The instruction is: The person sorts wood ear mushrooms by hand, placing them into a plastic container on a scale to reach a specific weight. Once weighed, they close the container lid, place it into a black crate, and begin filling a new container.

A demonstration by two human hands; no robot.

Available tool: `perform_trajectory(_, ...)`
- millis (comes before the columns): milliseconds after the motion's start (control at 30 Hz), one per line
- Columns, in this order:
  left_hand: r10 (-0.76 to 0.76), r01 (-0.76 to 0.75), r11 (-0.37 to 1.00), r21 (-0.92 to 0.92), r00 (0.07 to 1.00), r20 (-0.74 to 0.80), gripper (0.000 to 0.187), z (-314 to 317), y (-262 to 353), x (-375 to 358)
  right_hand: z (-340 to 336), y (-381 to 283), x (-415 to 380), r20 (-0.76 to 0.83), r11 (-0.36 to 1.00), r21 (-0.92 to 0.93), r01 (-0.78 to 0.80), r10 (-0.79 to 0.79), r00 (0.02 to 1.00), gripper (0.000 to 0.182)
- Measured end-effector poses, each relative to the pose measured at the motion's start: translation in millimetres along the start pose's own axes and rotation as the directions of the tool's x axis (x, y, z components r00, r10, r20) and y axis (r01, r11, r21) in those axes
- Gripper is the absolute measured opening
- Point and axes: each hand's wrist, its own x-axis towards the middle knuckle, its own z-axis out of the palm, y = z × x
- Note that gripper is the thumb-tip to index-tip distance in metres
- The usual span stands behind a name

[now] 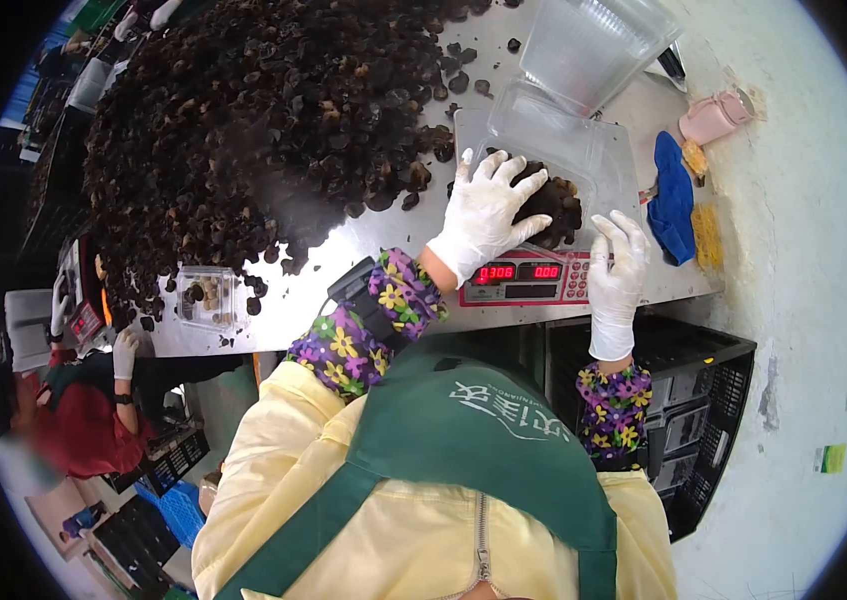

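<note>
My left hand (490, 208), in a white glove, lies with fingers spread over dark brown mushrooms (561, 212) that look like fungus caps. These sit in a clear plastic box (583, 165) whose lid (543, 118) is folded back. Under the box is a digital scale (627, 150) with a red front panel showing 0.306 and 0.00. My right hand (617, 275), also gloved, is at the near right corner of the scale, close to the box's side. Its fingers are loosely bent and apart, with nothing visible in them.
A large heap of the same dark mushrooms (253, 120) covers the table's left. Stacked clear boxes (593, 50) stand at the back. A filled box (205, 298), a blue cloth (671, 200), a pink bottle (716, 116) and black crates (713, 440) surround me. A co-worker (93, 420) sits left.
</note>
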Motion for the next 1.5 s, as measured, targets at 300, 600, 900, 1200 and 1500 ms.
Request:
perform_trajectory(300,-0.556,0.255,0.707,-0.66,0.778,-0.294,0.024,-5.1,-17.0,-78.2,-8.4,37.3,33.6,0.244,0.72,0.53,-0.448,0.376,0.894,0.027)
perform_trajectory(600,-0.834,0.351,0.129,-0.928,0.545,0.091,0.024,2.7,-32.6,-138.6,22.2,59.4,71.5,0.635,-0.066,0.7,-0.711,0.511,0.579,0.037)
perform_trajectory(900,-0.682,0.54,0.11,-0.834,0.652,0.332,0.033,-26.8,-50.8,-101.3,19.9,66.8,94.1,0.696,-0.096,0.652,-0.752,0.471,0.542,0.044)
perform_trajectory(1200,-0.46,0.594,0.048,-0.803,0.727,0.51,0.036,-28.5,-30.7,-55.1,13.6,56.7,105.8,0.795,-0.118,0.59,-0.799,0.261,0.548,0.054)
perform_trajectory(1500,-0.359,0.671,-0.021,-0.741,0.687,0.632,0.029,-22.6,-37.5,-59.8,-3.6,6.4,-31.3,0.636,0.382,0.39,-0.838,0.546,0.545,0.024)
